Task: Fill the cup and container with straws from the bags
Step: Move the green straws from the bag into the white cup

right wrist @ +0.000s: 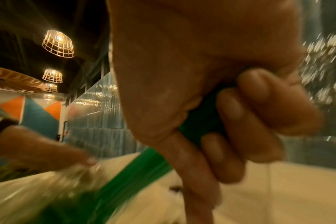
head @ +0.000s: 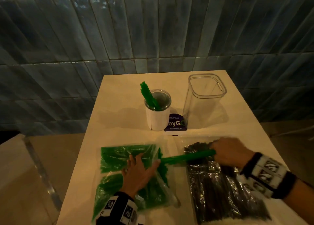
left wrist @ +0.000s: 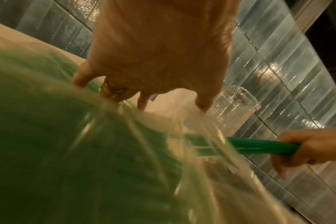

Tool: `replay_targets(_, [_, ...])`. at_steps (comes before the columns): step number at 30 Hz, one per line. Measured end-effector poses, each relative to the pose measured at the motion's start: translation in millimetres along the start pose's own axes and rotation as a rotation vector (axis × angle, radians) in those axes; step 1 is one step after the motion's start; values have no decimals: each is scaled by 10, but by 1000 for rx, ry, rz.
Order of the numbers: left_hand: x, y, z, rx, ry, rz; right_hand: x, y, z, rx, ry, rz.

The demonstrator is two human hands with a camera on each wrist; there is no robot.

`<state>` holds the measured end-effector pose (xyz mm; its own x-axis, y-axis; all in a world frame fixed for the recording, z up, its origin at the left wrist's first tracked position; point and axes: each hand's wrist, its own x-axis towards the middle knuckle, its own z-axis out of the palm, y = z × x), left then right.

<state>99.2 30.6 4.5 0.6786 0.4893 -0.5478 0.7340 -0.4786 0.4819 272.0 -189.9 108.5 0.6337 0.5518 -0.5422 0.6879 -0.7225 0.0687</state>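
Observation:
My left hand (head: 138,171) lies flat with spread fingers on the clear bag of green straws (head: 119,158) at the near left of the table, pressing it down. My right hand (head: 229,151) grips a bunch of green straws (head: 186,156), half out of the bag's mouth, over the bag of black straws (head: 220,182). In the right wrist view its fingers (right wrist: 240,121) curl round the green bunch (right wrist: 134,174). The left wrist view shows the bunch (left wrist: 255,147) leaving the plastic. A white cup (head: 157,111) holds several green straws. The clear square container (head: 203,99) stands empty beside it.
A purple card (head: 175,123) lies between cup and container. The white table (head: 119,92) stands against a blue tiled wall (head: 119,29); its left edge drops to the floor. A glass-edged surface (head: 34,165) sits at the lower left.

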Motion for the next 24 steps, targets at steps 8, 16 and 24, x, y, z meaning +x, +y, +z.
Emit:
replay_targets(8, [-156, 686, -39, 243, 391, 666, -542, -74, -708, -269, 161, -16])
replay_targets(16, [-87, 773, -103, -274, 456, 647, -643, -580, -1054, 232, 338, -420])
replay_targets(24, [-231, 917, -194, -757, 352, 611, -525, -865, -1031, 1228, 677, -643])
